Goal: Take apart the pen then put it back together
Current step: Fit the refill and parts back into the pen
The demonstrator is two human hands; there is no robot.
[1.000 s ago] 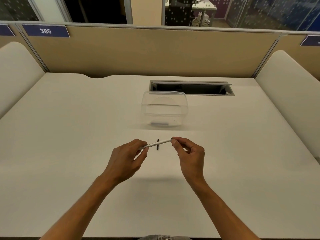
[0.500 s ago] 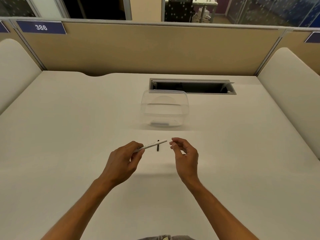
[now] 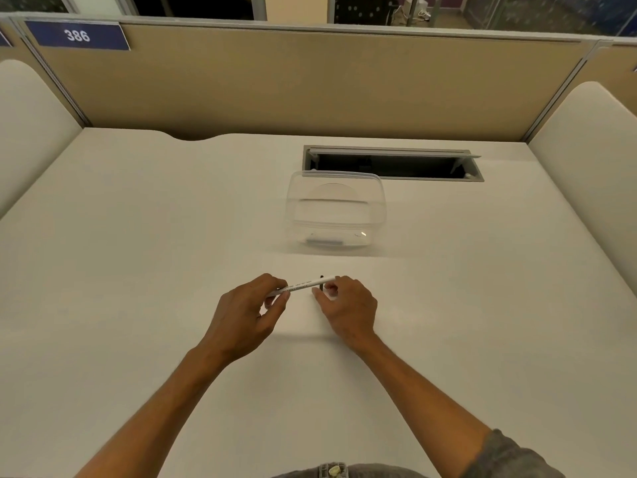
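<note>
The left hand [image 3: 251, 312] is pinching the slim white plastic pen barrel [image 3: 305, 285] lying crosswise, while the right hand [image 3: 348, 307], fingers curled, is reaching toward the small black piece [image 3: 321, 282] just beyond them.

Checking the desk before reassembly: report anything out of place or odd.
One loose piece: a small black pen part lies on the desk, behind the white pen barrel that the left hand grips. The clear container sits upright. Nothing spilled or damaged.
</note>
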